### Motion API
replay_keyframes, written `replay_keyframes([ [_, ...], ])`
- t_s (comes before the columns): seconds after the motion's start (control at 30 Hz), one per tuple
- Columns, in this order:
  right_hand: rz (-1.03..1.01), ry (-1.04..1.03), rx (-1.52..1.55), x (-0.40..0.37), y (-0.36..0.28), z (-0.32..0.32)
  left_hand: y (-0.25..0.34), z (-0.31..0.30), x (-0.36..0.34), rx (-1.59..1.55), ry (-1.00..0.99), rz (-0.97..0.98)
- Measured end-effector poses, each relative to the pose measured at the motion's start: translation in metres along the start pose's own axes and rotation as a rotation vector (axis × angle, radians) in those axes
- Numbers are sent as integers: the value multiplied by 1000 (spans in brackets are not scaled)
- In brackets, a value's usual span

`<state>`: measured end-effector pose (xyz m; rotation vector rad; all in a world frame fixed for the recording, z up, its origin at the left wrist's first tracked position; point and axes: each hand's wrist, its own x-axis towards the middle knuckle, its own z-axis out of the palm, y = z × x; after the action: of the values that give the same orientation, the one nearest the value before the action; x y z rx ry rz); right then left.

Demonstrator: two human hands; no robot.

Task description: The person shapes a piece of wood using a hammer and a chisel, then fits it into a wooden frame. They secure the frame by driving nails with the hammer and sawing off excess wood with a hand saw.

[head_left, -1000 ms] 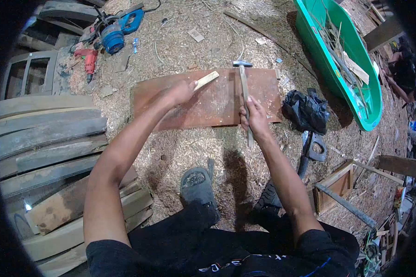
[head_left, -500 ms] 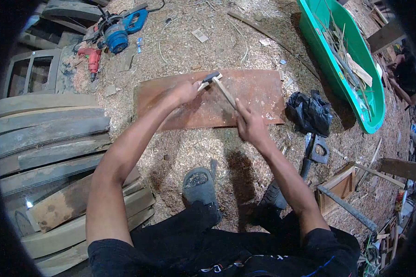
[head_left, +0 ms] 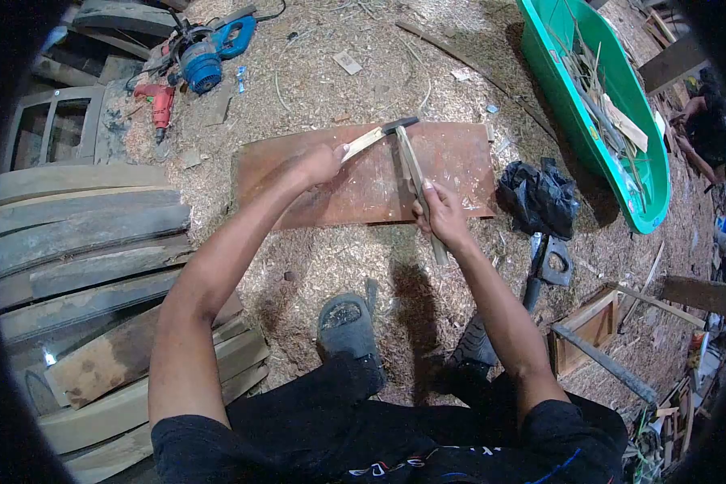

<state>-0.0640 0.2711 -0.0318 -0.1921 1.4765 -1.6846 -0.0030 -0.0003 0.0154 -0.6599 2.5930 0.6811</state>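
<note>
Above the board, near its upper edge, both hands are busy. The left hand closes narrowly on one end of a pale wood stick, which points to two o'clock. Gripped at that near end, it leaves its far end clear of the fingers, probably so the hammer can reach it without meeting a knuckle.

The right hand is wrapped around the hammer near the middle of its handle, which seems to trade some swing for control. The butt pokes out below the fist towards five o'clock, and the dark head sits up at eleven, right by the stick's far end. Whether metal and wood really touch is hard to say from overhead; they may only line up.

The board lies flat on the wood shavings, perhaps as a firm patch over soft ground. At six o'clock from it is a sandal, at nearly four a black bag, and at two a green tub that keeps scraps together. Curved planks are laid side by side at eight to nine o'clock, while a red drill rests at ten, apart from the hands.
</note>
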Motion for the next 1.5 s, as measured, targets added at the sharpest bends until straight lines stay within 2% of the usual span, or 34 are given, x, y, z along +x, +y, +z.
replay_keyframes([
  [0.13,-66,131,212,6,0,-7,-12,5,9,20,7,-9],
  [0.23,89,-55,-73,-1,-12,-10,-19,11,15,-2,21,18],
  [0.37,-46,164,158,5,-9,-9,-13,5,13,16,-56,-57],
  [0.4,34,97,73,4,-12,-11,-18,11,14,7,-21,-20],
  [0.47,19,6,9,5,-13,-13,-29,18,18,-3,57,61],
  [0.5,17,-39,-23,2,-16,-9,-27,15,16,15,35,41],
  [0.53,12,64,101,-1,-20,-3,-24,12,15,30,14,21],
  [0.63,34,-2,-297,-4,-23,-1,-21,12,11,-13,35,51],
  [0.67,-111,-76,-231,7,1,-9,-21,11,11,-37,58,78],
  [0.77,-568,247,-628,0,0,5,-19,5,13,-99,-68,-41],
  [0.8,-464,230,-657,-11,-14,10,-15,0,9,-203,-160,-105],
  [0.9,-943,160,-791,-8,-4,11,-5,-22,2,-481,-403,-234],
  [0.93,-903,94,-862,-8,-3,6,-8,-27,4,-552,-468,-237],
  [1.0,-618,143,-1019,-4,-6,-4,-10,-36,8,-654,-600,-243],
  [1.03,-471,164,-1094,-3,-8,-7,-10,-35,7,-628,-582,-245],
  [1.13,-421,170,-913,-6,-20,-7,-6,-35,5,-545,-504,-211],
  [1.23,-809,42,-1041,-5,-13,-2,-4,-26,2,-484,-427,-157],
  [1.37,-328,282,-795,-11,-33,9,-4,-24,2,-449,-371,-214],
  [1.4,-366,308,-780,-8,-29,8,-3,-23,1,-424,-378,-229],
  [1.5,-928,257,-847,13,-3,-2,-13,-16,3,-464,-358,-172],
])
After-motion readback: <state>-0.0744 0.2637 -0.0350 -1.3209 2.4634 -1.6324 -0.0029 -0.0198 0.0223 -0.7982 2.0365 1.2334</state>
